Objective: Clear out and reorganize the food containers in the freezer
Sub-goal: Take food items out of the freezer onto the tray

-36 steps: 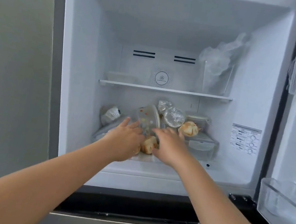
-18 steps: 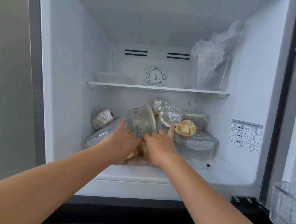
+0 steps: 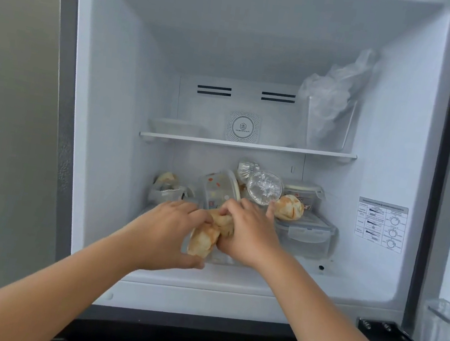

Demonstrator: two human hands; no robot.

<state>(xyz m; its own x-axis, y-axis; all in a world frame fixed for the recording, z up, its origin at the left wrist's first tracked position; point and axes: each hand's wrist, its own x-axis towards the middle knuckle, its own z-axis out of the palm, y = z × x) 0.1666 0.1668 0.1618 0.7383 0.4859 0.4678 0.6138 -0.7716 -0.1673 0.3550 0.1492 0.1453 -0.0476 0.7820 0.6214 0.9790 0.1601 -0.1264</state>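
Both hands, left (image 3: 170, 232) and right (image 3: 249, 232), now grip bun (image 3: 205, 236) at freezer (image 3: 230, 285) front edge, fingers curled around it; a second ago merely reaching. Clearing begun.

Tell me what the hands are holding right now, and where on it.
Both hands grip one wrapped bun bundle: left hand on its lower left end, right hand on its upper right end.

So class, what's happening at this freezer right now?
A person reaches into the open freezer with both arms. The left hand and right hand together grip a golden wrapped bun at the front of the lower compartment. Lidded containers and other wrapped food sit behind, and a plastic bag stands on the upper shelf.
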